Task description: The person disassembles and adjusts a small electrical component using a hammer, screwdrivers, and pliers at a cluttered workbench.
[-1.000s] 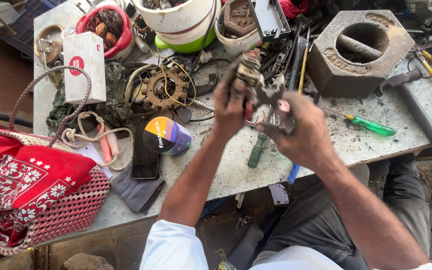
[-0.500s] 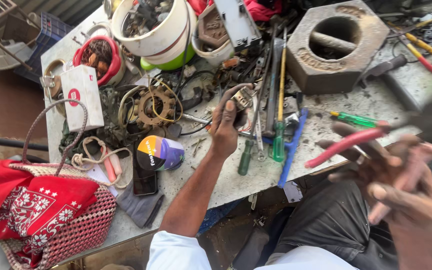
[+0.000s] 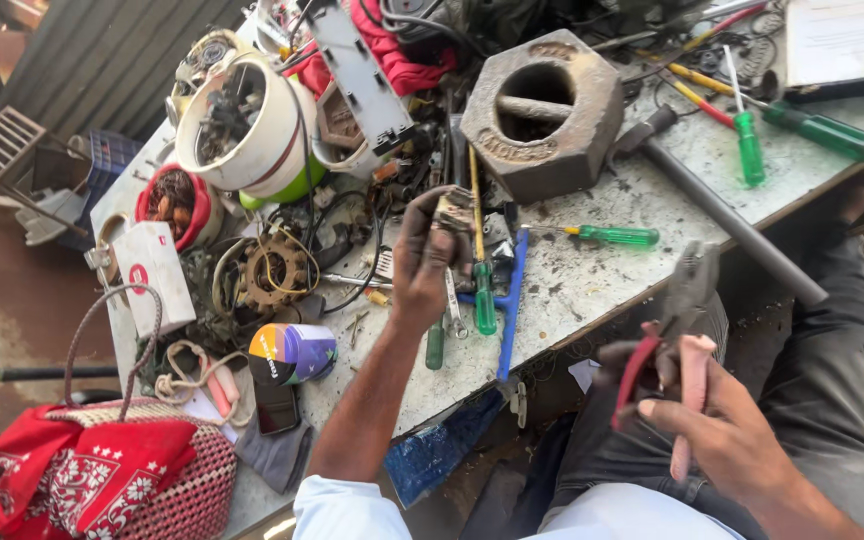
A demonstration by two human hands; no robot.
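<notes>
A person's left hand [image 3: 420, 268] clasps a small metal part [image 3: 454, 215] above a cluttered workbench [image 3: 592, 285], at seven o'clock from a heavy hexagonal iron block [image 3: 544, 110]. The right hand [image 3: 717, 425] grips red-handled pliers [image 3: 674, 335] off the bench edge, over the lap. The part looks grey, worn and boxy, half hidden by fingers. Held only at the fingertips, it could slip into the tangle of screwdrivers [image 3: 607, 235] and scrap below.

Two hands: left hand [image 3: 420, 275], right hand [image 3: 722, 430]. One pair of red-handled pliers [image 3: 674, 345]. One hexagonal iron weight [image 3: 544, 110]. Right of that weight, three green-handled screwdrivers [image 3: 612, 236] [image 3: 748, 140] [image 3: 824, 133]. Left of it, two white tubs [image 3: 237, 125] [image 3: 347, 140].
</notes>
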